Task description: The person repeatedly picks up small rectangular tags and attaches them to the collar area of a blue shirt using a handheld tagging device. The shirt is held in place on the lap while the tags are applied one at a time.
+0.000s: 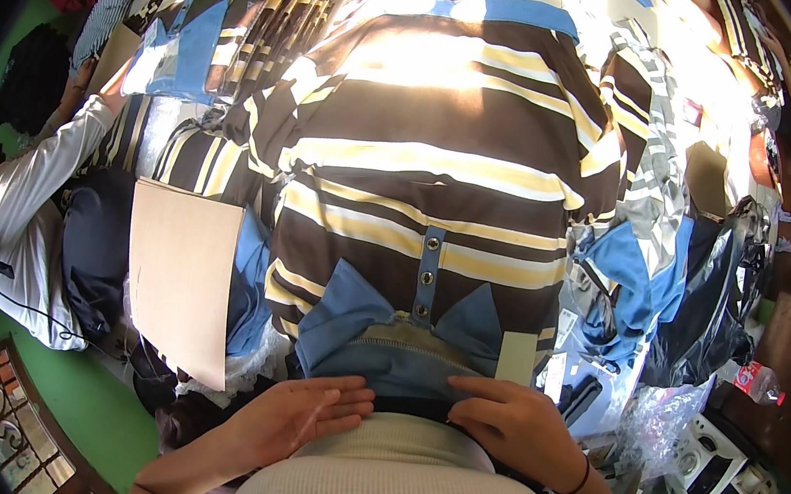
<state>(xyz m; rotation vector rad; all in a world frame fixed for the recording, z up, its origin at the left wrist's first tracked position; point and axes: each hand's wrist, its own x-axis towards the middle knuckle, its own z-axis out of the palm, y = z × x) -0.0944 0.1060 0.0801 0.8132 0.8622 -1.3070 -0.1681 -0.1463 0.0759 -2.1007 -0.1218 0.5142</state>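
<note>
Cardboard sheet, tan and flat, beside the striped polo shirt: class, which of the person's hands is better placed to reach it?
Probably the left hand. It rests at the striped polo shirt's blue collar, on the side where the tan cardboard sheet lies. The right hand would have to cross over the shirt.

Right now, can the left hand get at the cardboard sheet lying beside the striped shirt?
Probably yes: the left hand rests flat by the blue collar, and the cardboard sheet lies uncovered just to its left, with nothing between them.

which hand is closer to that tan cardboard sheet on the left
Left. The left hand lies just right of the cardboard sheet's lower corner; the right hand rests farther right, across the blue collar.
</note>
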